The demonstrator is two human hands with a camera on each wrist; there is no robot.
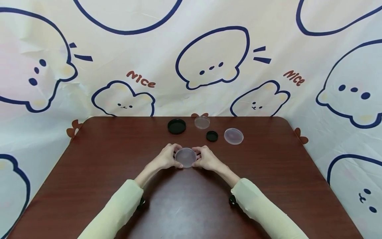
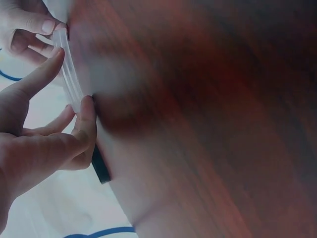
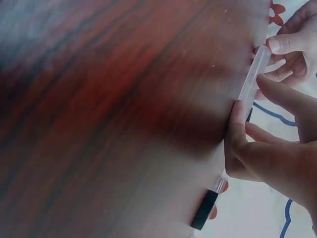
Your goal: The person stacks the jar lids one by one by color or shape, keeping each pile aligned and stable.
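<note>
In the head view, a clear, round, shallow plastic dish [image 1: 186, 157] sits between the person's left hand [image 1: 169, 157] and right hand [image 1: 206, 158], above the middle of the dark reddish-brown wooden table [image 1: 104, 156]. The left hand grips its left rim and the right hand its right rim, each with the thumb on the near side and fingers farther round. Neither hand is nearer: the dish lies centrally between them. Being round, it has no long axis from above. Beyond it, toward the table's far edge, stand a large black round dish [image 1: 176, 126], slightly to the left, and a small black round dish [image 1: 212, 136], to the right. A clear round dish at the far edge [image 1: 202, 122] and a clear round dish farther right [image 1: 234, 136] are also apart from the hands. A pale cloth with dark blue cartoon outlines [image 1: 143, 49] hangs behind.

In the left wrist view, the held dish shows edge-on as a narrow translucent band, its length running from the right hand's fingers toward the left hand's fingertips [image 2: 87, 106]. The left thumb presses against it.

In the right wrist view, the band slants between both hands, pinched by the right thumb and fingers. Whether its underside touches the table I cannot tell.
</note>
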